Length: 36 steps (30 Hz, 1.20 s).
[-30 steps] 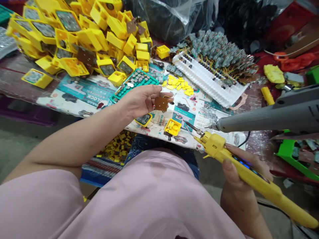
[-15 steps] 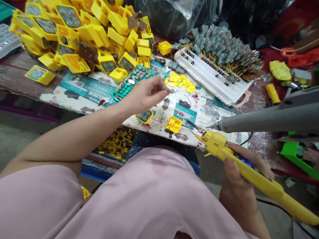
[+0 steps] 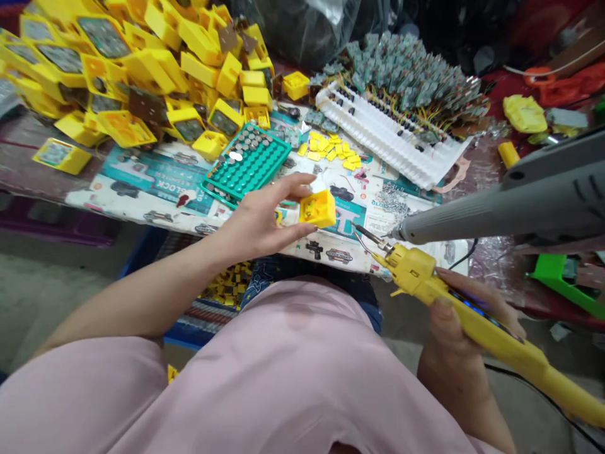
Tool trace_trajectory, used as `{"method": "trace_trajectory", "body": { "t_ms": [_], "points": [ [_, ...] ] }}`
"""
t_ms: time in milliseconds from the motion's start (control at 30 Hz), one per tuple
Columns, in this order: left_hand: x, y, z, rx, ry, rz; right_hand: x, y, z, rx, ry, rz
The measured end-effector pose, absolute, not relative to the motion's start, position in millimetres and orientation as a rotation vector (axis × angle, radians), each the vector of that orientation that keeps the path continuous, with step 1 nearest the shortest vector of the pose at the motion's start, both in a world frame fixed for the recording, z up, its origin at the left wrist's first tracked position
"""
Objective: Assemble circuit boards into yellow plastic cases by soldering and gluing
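Observation:
My left hand (image 3: 258,224) has its thumb and fingers around a small open yellow plastic case (image 3: 318,209), tilted just above the table's front edge. In my right hand (image 3: 456,353) is a yellow soldering iron (image 3: 477,321) with a lit blue display; its tip and a thin feed tube point left, towards the case. Behind my left hand lies a green tray (image 3: 265,161) partly filled with round metal button cells (image 3: 250,140). Small flat yellow pieces (image 3: 326,146) are scattered on the printed sheet (image 3: 155,176) to the right of the tray.
A big heap of yellow cases (image 3: 155,69) covers the back left. A white rack (image 3: 392,139) holds wired circuit boards (image 3: 401,69) at the back. The grey electric screwdriver (image 3: 472,211) reaches in from the right, just above the iron. Loose screws (image 3: 394,198) lie near its tip.
My left hand has come down from over the loose yellow pieces and now holds the yellow case, raised off the table. My right hand and the soldering iron have hardly moved.

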<state>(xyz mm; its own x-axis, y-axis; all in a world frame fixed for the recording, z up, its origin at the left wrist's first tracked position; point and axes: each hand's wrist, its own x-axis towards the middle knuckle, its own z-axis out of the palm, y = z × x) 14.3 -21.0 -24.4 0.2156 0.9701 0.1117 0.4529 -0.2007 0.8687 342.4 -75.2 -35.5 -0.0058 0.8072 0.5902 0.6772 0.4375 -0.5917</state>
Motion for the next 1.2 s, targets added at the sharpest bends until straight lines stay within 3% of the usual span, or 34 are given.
{"method": "trace_trajectory", "body": {
  "t_ms": [167, 467, 1200],
  "points": [
    [16, -23, -16, 0.735, 1.041, 0.974, 328, -72, -26, -1.254, -1.769, 0.116],
    [26, -26, -15, 0.216, 0.875, 1.005, 326, -68, -31, -1.082, -1.814, 0.117],
    [18, -32, -31, 0.625, 0.947, 1.086, 320, -70, -28, -1.132, -1.854, 0.101]
  ]
}}
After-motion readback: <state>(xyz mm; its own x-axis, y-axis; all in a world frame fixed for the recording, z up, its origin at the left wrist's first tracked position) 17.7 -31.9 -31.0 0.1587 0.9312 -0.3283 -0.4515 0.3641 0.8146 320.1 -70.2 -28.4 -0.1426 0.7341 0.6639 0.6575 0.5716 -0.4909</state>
